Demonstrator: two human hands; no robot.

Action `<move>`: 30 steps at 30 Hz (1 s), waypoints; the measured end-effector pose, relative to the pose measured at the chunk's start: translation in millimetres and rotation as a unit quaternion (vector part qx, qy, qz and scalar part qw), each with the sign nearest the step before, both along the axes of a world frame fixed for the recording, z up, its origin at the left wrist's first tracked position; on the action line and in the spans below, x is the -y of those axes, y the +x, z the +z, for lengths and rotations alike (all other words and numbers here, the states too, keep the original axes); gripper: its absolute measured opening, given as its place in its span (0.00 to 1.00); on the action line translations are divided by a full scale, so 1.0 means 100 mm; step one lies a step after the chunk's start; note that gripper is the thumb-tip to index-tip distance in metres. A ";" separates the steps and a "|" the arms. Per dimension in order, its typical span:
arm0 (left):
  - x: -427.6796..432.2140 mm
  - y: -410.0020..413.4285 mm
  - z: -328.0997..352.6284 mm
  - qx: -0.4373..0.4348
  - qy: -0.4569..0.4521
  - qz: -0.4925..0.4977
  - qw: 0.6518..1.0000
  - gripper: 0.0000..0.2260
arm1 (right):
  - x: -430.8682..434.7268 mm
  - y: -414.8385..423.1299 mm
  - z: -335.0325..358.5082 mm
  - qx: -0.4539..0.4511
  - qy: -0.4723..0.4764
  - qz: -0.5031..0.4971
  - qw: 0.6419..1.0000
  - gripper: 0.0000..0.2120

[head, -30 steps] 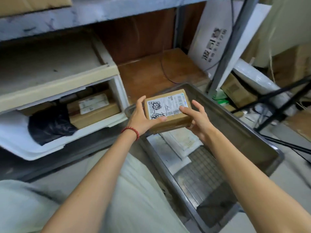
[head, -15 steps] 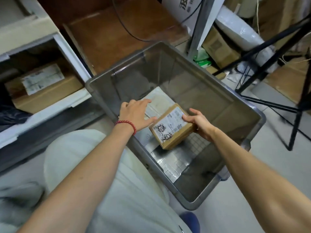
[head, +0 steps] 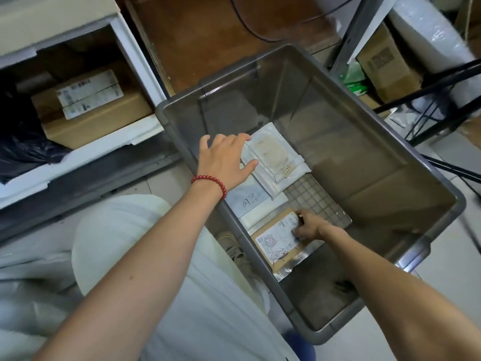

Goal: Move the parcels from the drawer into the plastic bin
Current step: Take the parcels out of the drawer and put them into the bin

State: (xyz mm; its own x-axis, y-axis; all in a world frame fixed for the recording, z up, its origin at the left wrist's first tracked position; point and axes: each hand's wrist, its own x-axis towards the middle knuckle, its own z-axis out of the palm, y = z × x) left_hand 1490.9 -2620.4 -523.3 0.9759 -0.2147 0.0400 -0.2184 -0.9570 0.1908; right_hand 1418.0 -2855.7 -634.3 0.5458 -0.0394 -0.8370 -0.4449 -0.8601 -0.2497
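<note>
A grey plastic bin (head: 364, 165) stands on the floor in front of me. Down inside it, my right hand (head: 312, 227) grips the right edge of a small cardboard parcel (head: 276, 241) with a scribbled label. The parcel lies flat on a silver foil pack (head: 315, 196) on the bin floor. My left hand (head: 223, 160), with a red bead bracelet, hovers with fingers spread over the bin's left rim and holds nothing. White mailers (head: 276, 155) lie further back in the bin. The open white drawer (head: 104, 144) at left holds a larger cardboard box (head: 99, 121) and a black bag (head: 23, 152).
A metal shelf post (head: 351, 35) rises behind the bin. Cardboard boxes (head: 387, 66) and black stand legs (head: 442, 82) crowd the right side. A brown wooden board (head: 208, 35) with a black cable lies beyond the bin. My knee in pale cloth (head: 117, 230) is beside the bin's left wall.
My right hand has lowered the small parcel to the bin floor. My left hand has let go of it and risen to the bin's left rim. The view has tilted further down.
</note>
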 end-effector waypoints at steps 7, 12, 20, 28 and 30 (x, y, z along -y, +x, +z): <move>-0.18 -0.02 0.16 0.008 0.036 0.019 0.999 0.25 | -0.29 0.29 0.59 0.143 -0.040 0.100 0.984 0.36; -0.54 -0.09 0.40 0.010 0.006 0.096 0.995 0.27 | -0.61 0.56 1.05 0.258 0.000 0.109 0.960 0.33; -1.44 -0.45 0.83 0.029 0.006 0.200 0.979 0.28 | -1.58 0.71 1.81 0.410 0.080 0.186 0.889 0.31; -2.48 -1.17 1.01 0.010 0.006 0.321 0.947 0.32 | -2.76 0.50 2.18 0.424 0.133 0.292 0.847 0.31; -2.66 -1.32 1.03 0.007 0.003 0.341 0.940 0.32 | -3.00 0.44 2.22 0.422 0.144 0.311 0.839 0.30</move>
State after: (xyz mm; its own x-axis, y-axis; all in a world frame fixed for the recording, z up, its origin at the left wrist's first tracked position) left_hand 1358.7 -2354.3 -420.2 0.8855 0.4613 0.0552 0.4448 -0.8762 0.1858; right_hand 1462.3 -2555.4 -412.8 0.7891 0.6106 -0.0666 0.5082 -0.7099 -0.4876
